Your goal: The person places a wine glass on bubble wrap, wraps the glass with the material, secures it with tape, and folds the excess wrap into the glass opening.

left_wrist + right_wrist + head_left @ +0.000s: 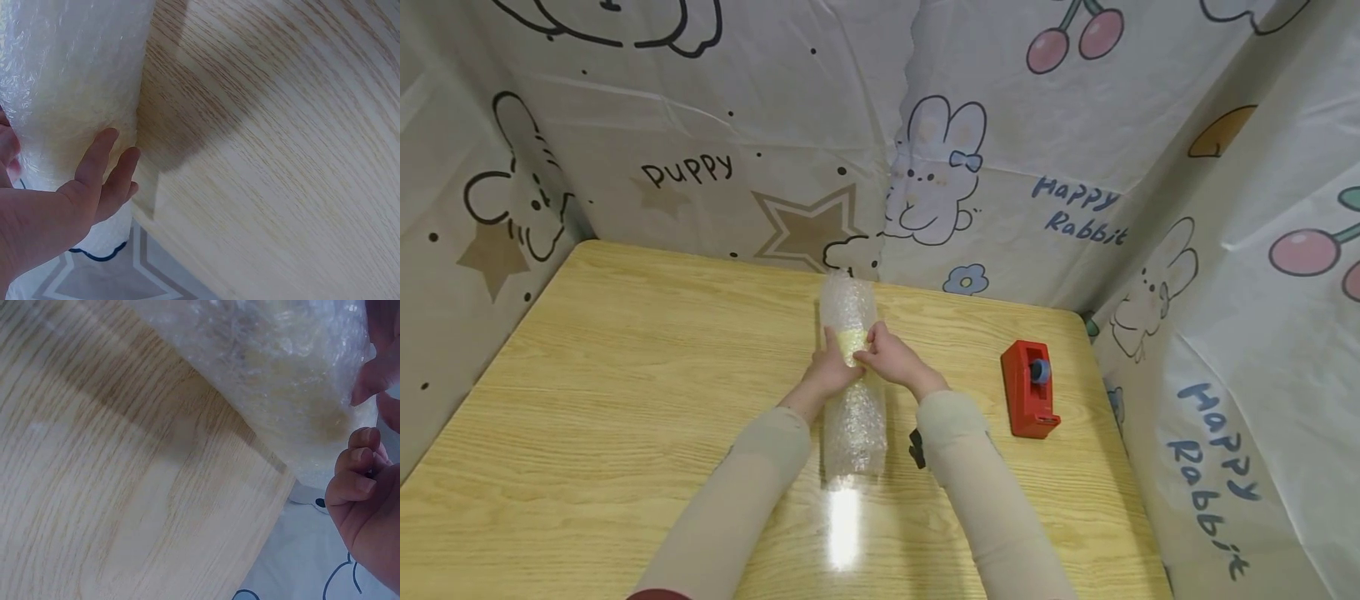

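Observation:
A long roll of bubble wrap (857,433) lies lengthwise on the table, and something pale yellow (850,342) shows through its middle. My left hand (835,367) holds the roll from the left, thumb along its left side and fingers over the top. In the left wrist view, fingers (100,156) of a hand rest against the bubble wrap (81,69). From the right, my right hand (895,357) pinches the wrap close to the left hand, its fingers bent. Curled fingers (356,465) sit right at the wrap's edge in the right wrist view.
A red tape dispenser (1030,390) with a small blue roll stands on the right of the wooden table (647,375). A small black object (917,450) lies beside the right sleeve. Printed cloth (700,208) hangs behind the table and at both sides.

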`<state>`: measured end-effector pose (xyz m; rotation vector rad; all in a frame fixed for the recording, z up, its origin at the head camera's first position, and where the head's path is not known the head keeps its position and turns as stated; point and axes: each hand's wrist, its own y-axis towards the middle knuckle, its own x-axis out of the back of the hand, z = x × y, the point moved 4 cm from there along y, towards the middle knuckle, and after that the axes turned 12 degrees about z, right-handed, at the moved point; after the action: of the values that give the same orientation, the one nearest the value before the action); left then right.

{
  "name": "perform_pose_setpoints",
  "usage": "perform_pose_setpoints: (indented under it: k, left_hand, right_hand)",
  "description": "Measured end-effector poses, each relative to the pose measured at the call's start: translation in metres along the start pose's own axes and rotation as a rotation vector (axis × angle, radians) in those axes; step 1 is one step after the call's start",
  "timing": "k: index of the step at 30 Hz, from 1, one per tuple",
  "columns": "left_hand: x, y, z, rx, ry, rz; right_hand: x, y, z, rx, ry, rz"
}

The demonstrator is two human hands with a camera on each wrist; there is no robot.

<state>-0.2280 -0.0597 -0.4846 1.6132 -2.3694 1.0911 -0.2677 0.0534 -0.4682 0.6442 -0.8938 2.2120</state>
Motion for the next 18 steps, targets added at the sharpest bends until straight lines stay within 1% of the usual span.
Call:
perform_pose_setpoints:
  k: [5,11,14,18]
  left_hand:
    - [0.000,0.000,0.001,0.009,-0.001,0.001]
    - [0.001,-0.001,0.001,0.008,-0.008,-0.011]
    - [0.001,-0.001,0.001,0.001,-0.007,-0.018]
    - [0.000,0.000,0.001,-0.005,-0.009,-0.024]
  right_hand:
    - [-0.002,0.003,-0.004,-0.016,0.038,-0.026]
    - [-0.002,0.005,-0.008,-0.052,0.147,-0.041]
    - [-0.002,0.005,-0.011,-0.060,0.185,-0.030]
    - [-0.002,0.006,-0.015,-0.051,0.223,-0.008]
